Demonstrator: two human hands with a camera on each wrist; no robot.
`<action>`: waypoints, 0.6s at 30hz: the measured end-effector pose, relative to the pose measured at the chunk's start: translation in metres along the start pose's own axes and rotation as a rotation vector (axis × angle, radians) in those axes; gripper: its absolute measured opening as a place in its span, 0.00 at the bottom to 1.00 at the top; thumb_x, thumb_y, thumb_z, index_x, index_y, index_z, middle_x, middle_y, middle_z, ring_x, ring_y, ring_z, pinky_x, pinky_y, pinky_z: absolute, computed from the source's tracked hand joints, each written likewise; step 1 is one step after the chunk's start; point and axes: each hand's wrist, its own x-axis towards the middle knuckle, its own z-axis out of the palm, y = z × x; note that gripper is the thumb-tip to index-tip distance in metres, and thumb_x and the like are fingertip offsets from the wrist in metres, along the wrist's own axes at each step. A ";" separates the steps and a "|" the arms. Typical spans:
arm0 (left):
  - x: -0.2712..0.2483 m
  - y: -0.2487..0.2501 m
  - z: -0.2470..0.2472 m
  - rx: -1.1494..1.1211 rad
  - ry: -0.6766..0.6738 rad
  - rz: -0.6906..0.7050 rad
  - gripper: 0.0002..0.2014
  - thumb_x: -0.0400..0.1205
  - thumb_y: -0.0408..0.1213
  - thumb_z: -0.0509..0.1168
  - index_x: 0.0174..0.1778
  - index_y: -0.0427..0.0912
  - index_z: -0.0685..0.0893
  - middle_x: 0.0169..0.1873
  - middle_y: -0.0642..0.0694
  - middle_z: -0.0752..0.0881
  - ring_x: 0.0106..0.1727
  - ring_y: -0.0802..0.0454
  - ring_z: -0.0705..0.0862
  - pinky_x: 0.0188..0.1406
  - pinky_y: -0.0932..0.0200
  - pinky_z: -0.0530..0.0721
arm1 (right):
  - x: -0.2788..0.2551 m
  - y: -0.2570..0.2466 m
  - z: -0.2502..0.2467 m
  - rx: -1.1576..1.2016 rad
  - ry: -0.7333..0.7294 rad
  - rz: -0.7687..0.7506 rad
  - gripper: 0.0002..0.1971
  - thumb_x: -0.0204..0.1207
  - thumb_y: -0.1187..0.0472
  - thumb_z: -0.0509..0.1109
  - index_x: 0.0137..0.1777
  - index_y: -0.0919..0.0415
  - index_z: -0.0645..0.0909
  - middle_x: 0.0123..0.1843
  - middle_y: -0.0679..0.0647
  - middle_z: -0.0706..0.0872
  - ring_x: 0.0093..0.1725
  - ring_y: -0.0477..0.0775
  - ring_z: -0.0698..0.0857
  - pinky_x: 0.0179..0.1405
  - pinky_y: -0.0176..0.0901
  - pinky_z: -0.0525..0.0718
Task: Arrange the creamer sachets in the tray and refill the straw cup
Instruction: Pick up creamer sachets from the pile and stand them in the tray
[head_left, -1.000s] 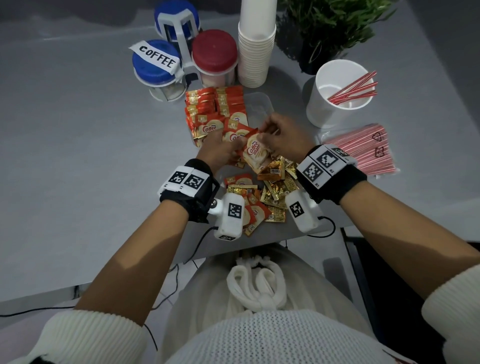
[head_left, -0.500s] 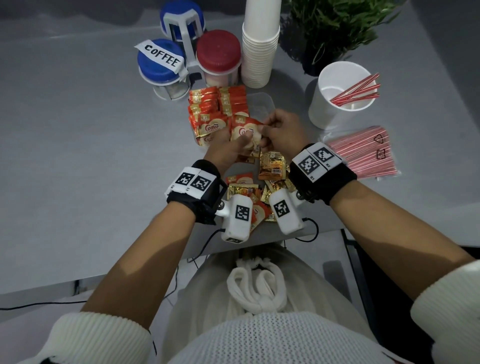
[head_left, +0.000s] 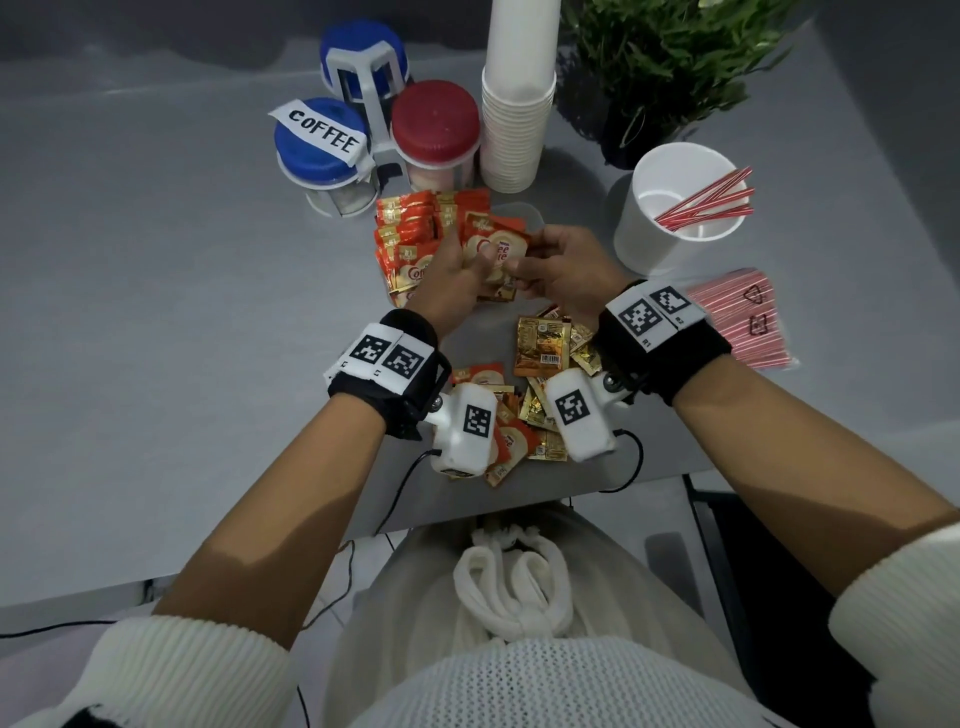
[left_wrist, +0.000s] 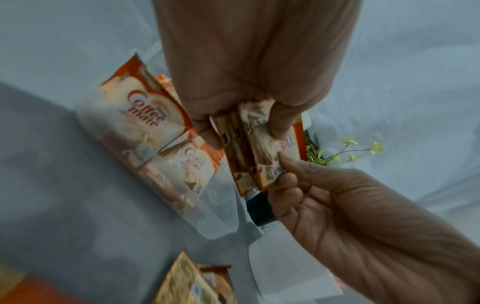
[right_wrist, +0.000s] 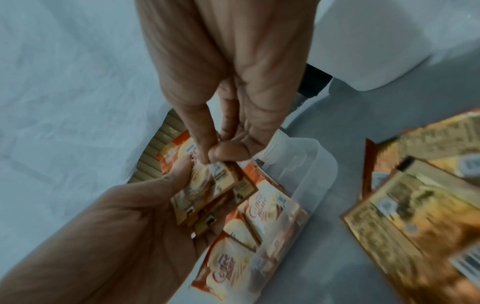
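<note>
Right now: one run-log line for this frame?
stage: filling tray | left hand: holds sachets | right hand: pinches same sachets | tray: part filled | straw cup: few straws, not refilled

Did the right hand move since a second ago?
Yes. The right hand slid left and farther away, over the tray, judged against the white straw cup.

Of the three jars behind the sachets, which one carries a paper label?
The front blue-lidded jar, nearest the person on the left, has a white "COFFEE" label across its lid. The red-lidded jar and the rear blue-lidded jar show none.
</note>
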 end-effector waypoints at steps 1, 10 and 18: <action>0.004 0.004 -0.002 0.032 -0.003 0.005 0.20 0.86 0.33 0.55 0.74 0.37 0.64 0.66 0.38 0.78 0.66 0.44 0.79 0.67 0.46 0.78 | 0.004 -0.004 -0.003 -0.018 -0.001 -0.015 0.07 0.73 0.74 0.69 0.45 0.64 0.78 0.34 0.55 0.81 0.22 0.39 0.80 0.26 0.31 0.79; 0.040 0.009 -0.025 0.643 0.190 0.130 0.20 0.76 0.36 0.68 0.63 0.37 0.77 0.62 0.37 0.76 0.64 0.42 0.74 0.63 0.55 0.72 | 0.045 -0.027 -0.031 -0.370 0.234 -0.203 0.13 0.68 0.75 0.72 0.44 0.58 0.74 0.35 0.43 0.76 0.35 0.39 0.76 0.33 0.26 0.78; 0.050 -0.005 -0.017 1.030 0.083 0.061 0.38 0.73 0.41 0.72 0.77 0.46 0.62 0.77 0.37 0.58 0.78 0.37 0.55 0.78 0.45 0.59 | 0.075 -0.011 -0.031 -0.578 0.242 -0.115 0.13 0.69 0.72 0.71 0.48 0.58 0.75 0.42 0.49 0.79 0.46 0.47 0.78 0.41 0.36 0.77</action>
